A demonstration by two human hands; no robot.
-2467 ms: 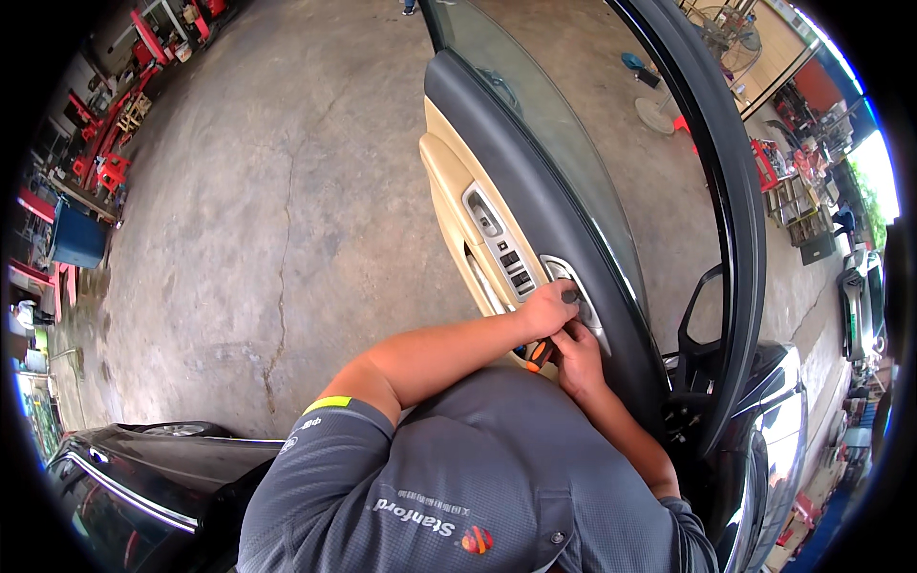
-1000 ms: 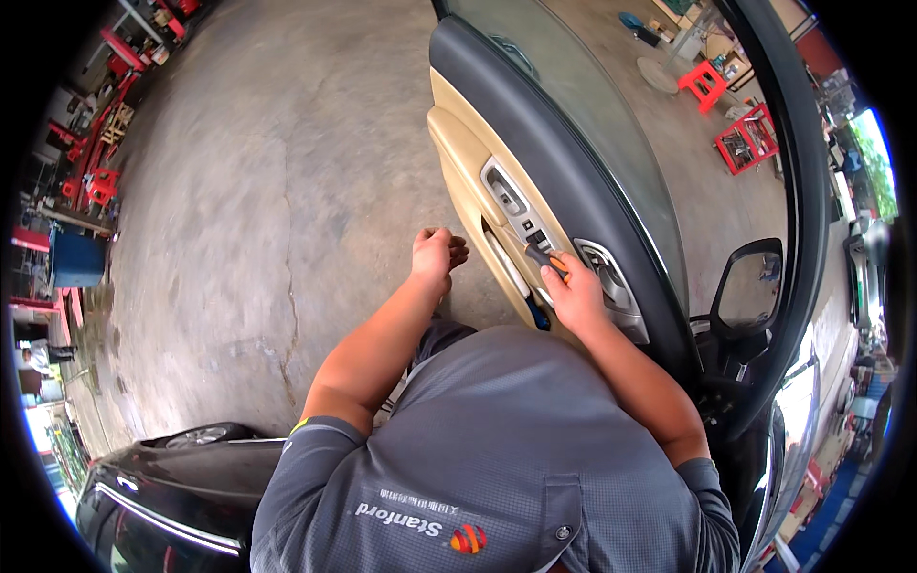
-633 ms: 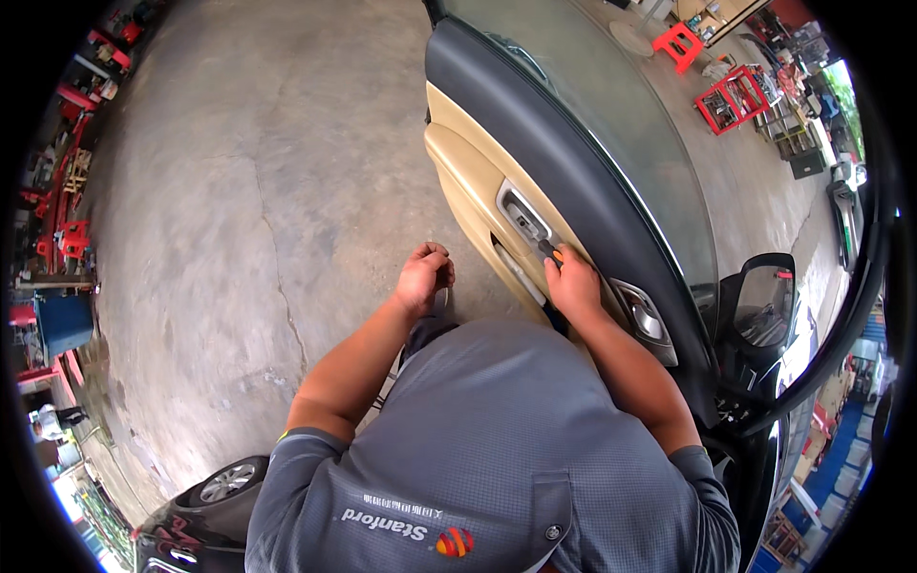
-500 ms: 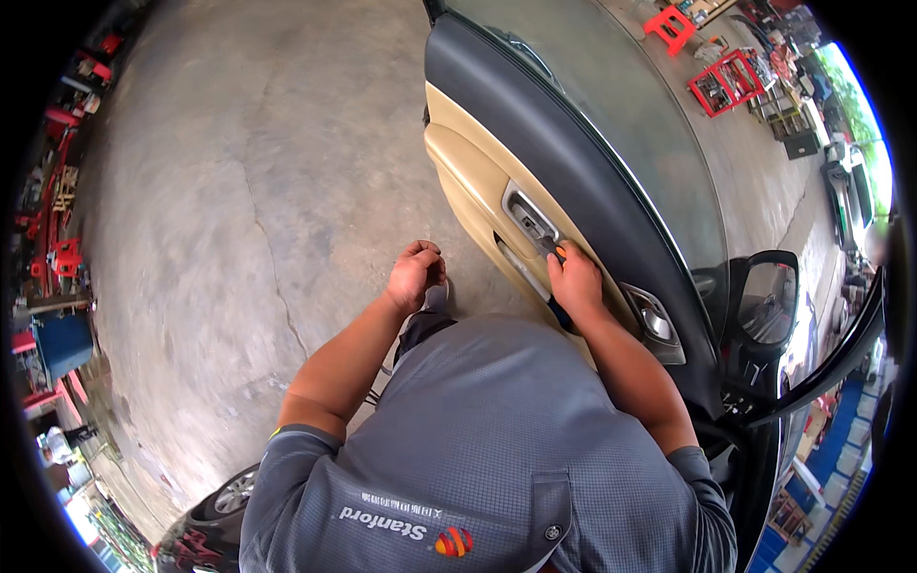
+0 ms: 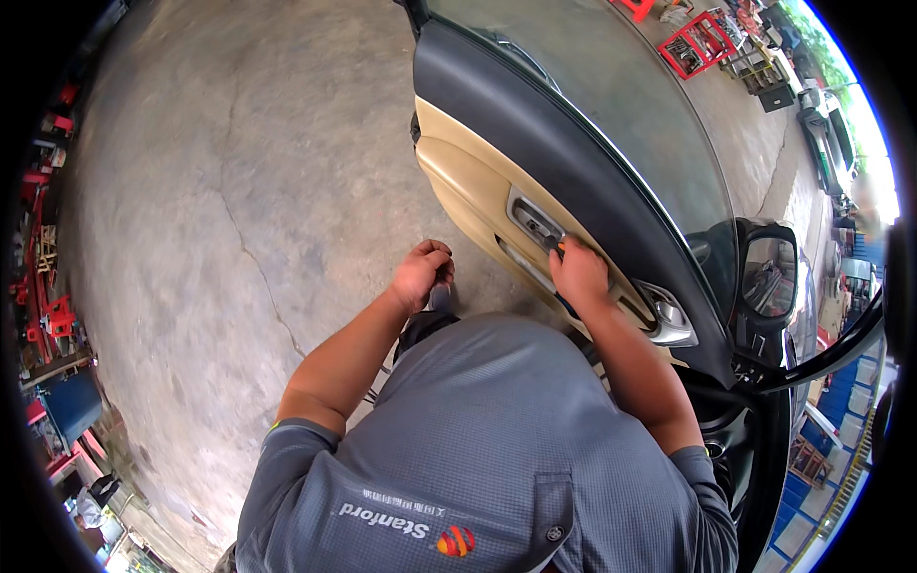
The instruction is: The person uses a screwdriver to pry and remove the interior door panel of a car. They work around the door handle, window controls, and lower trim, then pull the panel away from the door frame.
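Orange-handled tool [image 5: 560, 250], mostly hidden, up by the lower-right end of a silver-framed recess. Left hand [image 5: 421, 275] loosely curled, well off the tan door panel's [image 5: 460, 174] left edge; can't tell if holding anything. Next over, the silver-framed recess [image 5: 537, 221], long axis slanting down-right along the panel, just ahead-left of the right hand [image 5: 582, 272]. Way nearer, that one, and wrapped around the tool.

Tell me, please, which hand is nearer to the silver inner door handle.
Right. The right hand is at the beige door panel, a little left of the silver inner door handle; the left hand is farther left, over the concrete floor.
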